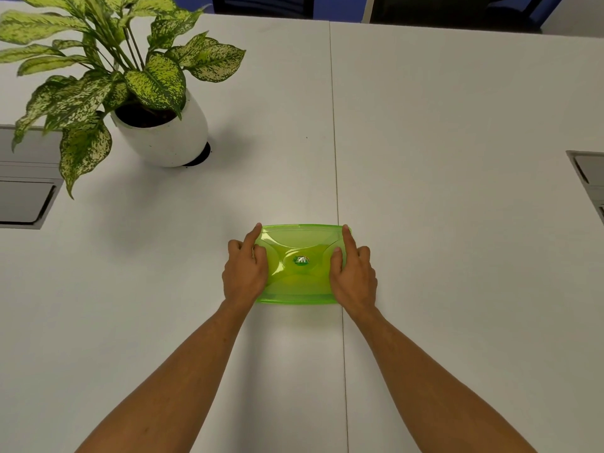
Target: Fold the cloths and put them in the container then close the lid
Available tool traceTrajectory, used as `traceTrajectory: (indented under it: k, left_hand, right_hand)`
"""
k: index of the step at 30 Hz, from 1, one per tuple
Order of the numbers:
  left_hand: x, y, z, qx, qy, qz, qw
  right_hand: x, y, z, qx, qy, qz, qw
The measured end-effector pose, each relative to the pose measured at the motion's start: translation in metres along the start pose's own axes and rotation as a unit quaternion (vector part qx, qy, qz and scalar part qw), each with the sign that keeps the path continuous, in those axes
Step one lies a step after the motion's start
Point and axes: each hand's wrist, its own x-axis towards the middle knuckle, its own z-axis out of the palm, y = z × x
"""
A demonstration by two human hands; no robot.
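A translucent green container [299,243] lies on the white table in front of me, its lid on top with a small oval label in the middle. My left hand [245,269] grips its left end, index finger stretched along the far corner and thumb on the lid. My right hand [353,273] holds the right end the same way. No cloth shows outside the container; whatever is inside is only a green blur through the lid.
A potted plant [163,132] in a white pot stands at the back left. Grey cable hatches sit at the left edge [26,191] and right edge [588,178]. A seam [336,158] runs down the table. Dark chairs stand beyond the far edge.
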Motion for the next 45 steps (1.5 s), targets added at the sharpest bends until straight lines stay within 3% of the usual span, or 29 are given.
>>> traceTrajectory:
  k: [12, 27, 35, 39, 45]
  left_hand:
    - [0.003, -0.002, 0.002, -0.022, 0.005, -0.003, 1.0]
    - [0.007, -0.011, 0.002, -0.127, -0.002, 0.024, 0.992]
    - [0.008, -0.006, -0.005, 0.016, -0.055, 0.016, 0.998]
    - [0.007, -0.002, -0.017, 0.096, -0.1, 0.027, 0.99]
    - [-0.02, 0.013, -0.04, 0.133, -0.008, 0.091, 0.987]
  right_hand:
    - [0.005, 0.006, 0.007, 0.033, -0.003, 0.022, 0.999]
    - [0.003, 0.013, 0.012, 0.079, 0.02, 0.027, 0.996]
    - [0.002, 0.004, 0.003, 0.005, -0.03, 0.022, 0.999]
    - [-0.002, -0.001, -0.005, -0.093, -0.03, -0.001, 0.995]
    - [-0.026, -0.006, -0.035, -0.109, 0.018, -0.082, 0.99]
